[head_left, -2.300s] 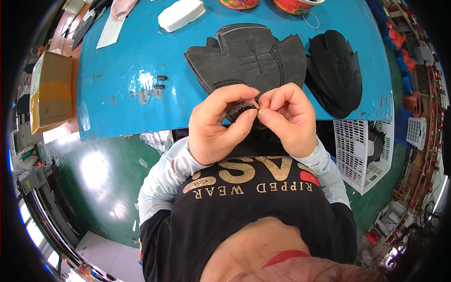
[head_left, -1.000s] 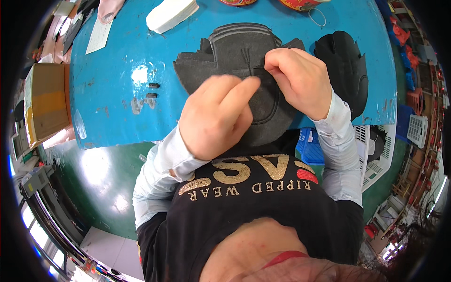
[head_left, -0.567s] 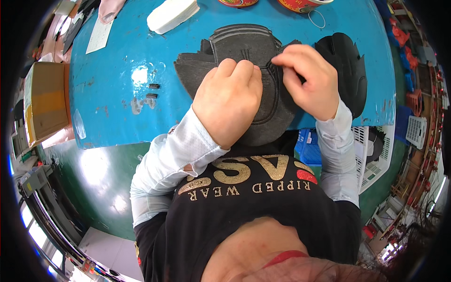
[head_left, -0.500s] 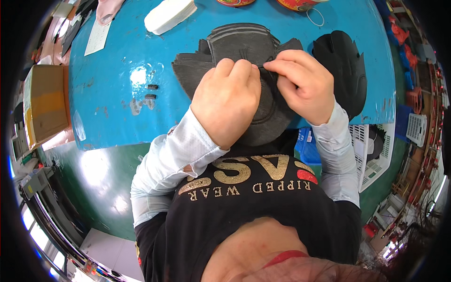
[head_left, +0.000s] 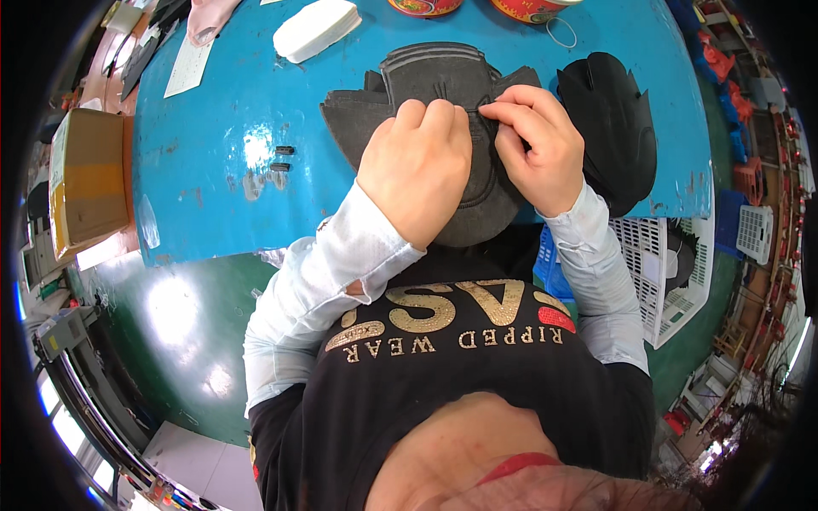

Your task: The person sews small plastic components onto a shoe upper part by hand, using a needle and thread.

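A stack of dark grey, flat shaped pieces (head_left: 434, 72) lies in front of me on the blue table, its layers fanning out at the left and far edges. My left hand (head_left: 417, 166) is closed over the middle of the stack, knuckles up, its fingertips hidden from view. Beside it, my right hand (head_left: 541, 149) pinches a thin black cord (head_left: 475, 110) between thumb and forefinger. That cord runs across to the left hand's fingers. To the right rests another pile of black shaped pieces (head_left: 615, 140).
Two small black pieces (head_left: 281, 158) sit on the blue table (head_left: 213, 196) at left. Farther back are a white stack of tissues (head_left: 317, 31) and red tubs (head_left: 532, 8). A cardboard box (head_left: 89, 183) stands at the left edge, a white crate (head_left: 652, 281) below right.
Both hands have shifted slightly, the right one a little leftward and nearer me, still pinching the cord. The view has moved a little.
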`<move>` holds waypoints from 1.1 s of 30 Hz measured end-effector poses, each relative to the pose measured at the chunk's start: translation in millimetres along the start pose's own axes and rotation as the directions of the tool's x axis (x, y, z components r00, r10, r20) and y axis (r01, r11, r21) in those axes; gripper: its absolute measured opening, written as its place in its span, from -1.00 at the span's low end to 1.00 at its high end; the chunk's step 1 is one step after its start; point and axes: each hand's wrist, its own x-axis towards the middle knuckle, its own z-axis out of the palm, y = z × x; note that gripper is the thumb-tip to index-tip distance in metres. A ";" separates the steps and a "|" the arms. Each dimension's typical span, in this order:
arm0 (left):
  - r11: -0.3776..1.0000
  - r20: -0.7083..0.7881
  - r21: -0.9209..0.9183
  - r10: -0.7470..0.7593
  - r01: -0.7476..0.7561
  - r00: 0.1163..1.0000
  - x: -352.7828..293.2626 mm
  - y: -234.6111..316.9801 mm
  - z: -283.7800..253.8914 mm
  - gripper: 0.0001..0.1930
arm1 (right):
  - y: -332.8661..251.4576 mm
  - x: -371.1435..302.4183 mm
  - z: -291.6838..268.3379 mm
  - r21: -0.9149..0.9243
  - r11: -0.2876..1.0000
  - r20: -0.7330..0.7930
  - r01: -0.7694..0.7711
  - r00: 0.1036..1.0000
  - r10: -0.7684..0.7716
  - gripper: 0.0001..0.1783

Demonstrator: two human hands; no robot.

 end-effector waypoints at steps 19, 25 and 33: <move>0.997 -0.038 -0.062 -0.037 0.035 0.999 -0.9 -4.0 -2.0 -0.61 | 0.9 0.6 3.1 -0.082 0.989 0.071 0.127 0.990 -0.122 -0.68; 0.023 0.105 -0.991 -0.470 0.132 0.876 -37.9 8.1 -13.3 -0.77 | -42.1 -17.8 -18.6 0.529 0.823 0.083 -0.209 0.977 0.195 -0.81; 0.452 -0.191 -0.891 -0.311 -0.031 0.931 -48.7 5.3 -7.3 -0.79 | -65.1 -36.0 -4.5 0.768 0.462 0.289 -0.443 0.884 0.368 -0.80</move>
